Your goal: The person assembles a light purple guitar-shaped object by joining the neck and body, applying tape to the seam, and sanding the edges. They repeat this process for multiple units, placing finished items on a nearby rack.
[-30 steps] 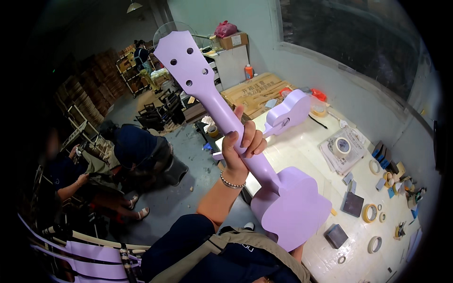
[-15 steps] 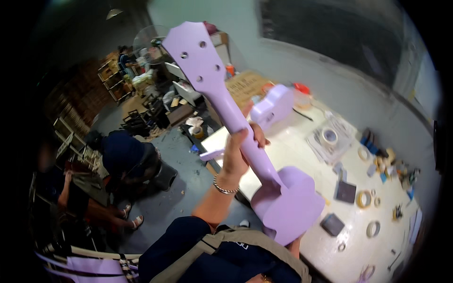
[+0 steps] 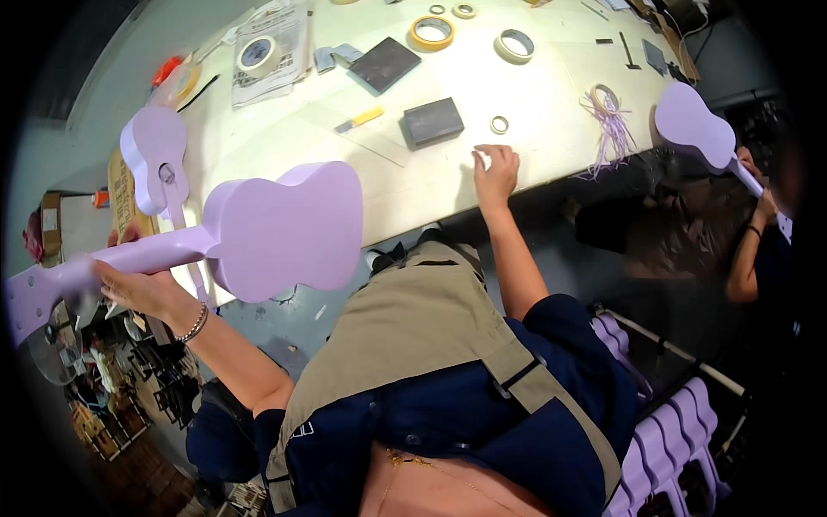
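Note:
A lilac ukulele (image 3: 289, 228) lies level across the left side of the view, its flat back up and its headstock at the far left. My left hand (image 3: 142, 284) is wrapped round its neck. The ukulele's body hangs over the table's near edge. My right hand (image 3: 496, 179) is over that edge, its fingers loosely bent, the thumb apart and nothing visible in them. Closest to it are a small tape roll (image 3: 499, 125) and a dark grey block (image 3: 433, 122). A yellow-handled cutter (image 3: 359, 119) lies farther left.
On the white table (image 3: 284, 146) are a second lilac ukulele (image 3: 155, 159), newspaper (image 3: 289, 69) with a tape roll on it, a dark square pad (image 3: 385, 65), more tape rolls and lilac strips (image 3: 610, 133). At right a co-worker holds another ukulele (image 3: 693, 125). Lilac bodies (image 3: 663, 448) stand racked behind me.
The ukulele has swung from steeply raised to level, its headstock now at far left. My right hand has left its body and reached over the table. My view has turned right.

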Action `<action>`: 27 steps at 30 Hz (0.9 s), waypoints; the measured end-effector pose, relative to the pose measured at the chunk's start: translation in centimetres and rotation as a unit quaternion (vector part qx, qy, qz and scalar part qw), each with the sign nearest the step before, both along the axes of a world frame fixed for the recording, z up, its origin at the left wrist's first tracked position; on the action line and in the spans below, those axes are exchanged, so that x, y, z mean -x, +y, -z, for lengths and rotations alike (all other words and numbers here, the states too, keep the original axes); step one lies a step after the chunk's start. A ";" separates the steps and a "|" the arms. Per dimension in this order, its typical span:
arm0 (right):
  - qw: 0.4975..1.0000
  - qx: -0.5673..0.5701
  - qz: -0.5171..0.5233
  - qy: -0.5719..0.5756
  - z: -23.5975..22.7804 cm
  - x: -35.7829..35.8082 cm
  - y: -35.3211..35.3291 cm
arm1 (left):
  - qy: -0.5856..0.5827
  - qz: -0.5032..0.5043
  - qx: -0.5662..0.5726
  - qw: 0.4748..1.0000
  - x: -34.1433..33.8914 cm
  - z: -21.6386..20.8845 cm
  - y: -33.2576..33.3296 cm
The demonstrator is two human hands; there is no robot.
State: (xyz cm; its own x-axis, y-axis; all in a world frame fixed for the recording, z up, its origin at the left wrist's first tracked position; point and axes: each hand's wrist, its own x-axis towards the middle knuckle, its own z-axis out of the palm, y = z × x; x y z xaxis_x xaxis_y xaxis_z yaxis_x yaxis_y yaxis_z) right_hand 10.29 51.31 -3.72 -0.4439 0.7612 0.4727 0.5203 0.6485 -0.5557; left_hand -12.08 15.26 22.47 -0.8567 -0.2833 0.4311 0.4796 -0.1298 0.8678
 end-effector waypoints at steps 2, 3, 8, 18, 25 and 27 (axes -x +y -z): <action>0.996 -0.050 0.059 -0.054 0.8 -1.1 2.7 | 0.039 -0.058 0.073 0.995 -0.2 0.4 1.7; 0.992 -0.064 0.081 -0.076 1.0 -1.3 3.9 | 0.083 -0.071 0.114 0.987 0.0 1.0 2.3; 0.993 -0.080 0.037 -0.075 1.1 1.9 6.9 | 0.132 -0.039 0.209 0.968 0.6 0.7 1.7; 0.715 0.259 -0.590 0.273 -22.0 13.7 -10.3 | 0.099 0.124 0.263 0.952 -2.9 -2.4 3.2; 0.690 0.131 -0.669 0.241 -25.5 14.3 -14.4 | 0.168 0.103 0.367 0.909 -4.8 -3.3 3.3; 0.689 0.139 -0.666 0.249 -25.3 14.3 -14.8 | 0.138 0.089 0.338 0.927 -5.2 -2.9 3.6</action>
State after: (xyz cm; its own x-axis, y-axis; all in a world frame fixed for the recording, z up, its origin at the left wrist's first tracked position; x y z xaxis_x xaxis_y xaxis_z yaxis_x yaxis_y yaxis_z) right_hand -4.04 36.48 21.60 -0.6718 -0.0736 0.7370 -0.7341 0.1986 -0.6493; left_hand -6.88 18.85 25.40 -0.6945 0.2664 0.6684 0.7187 0.2999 0.6273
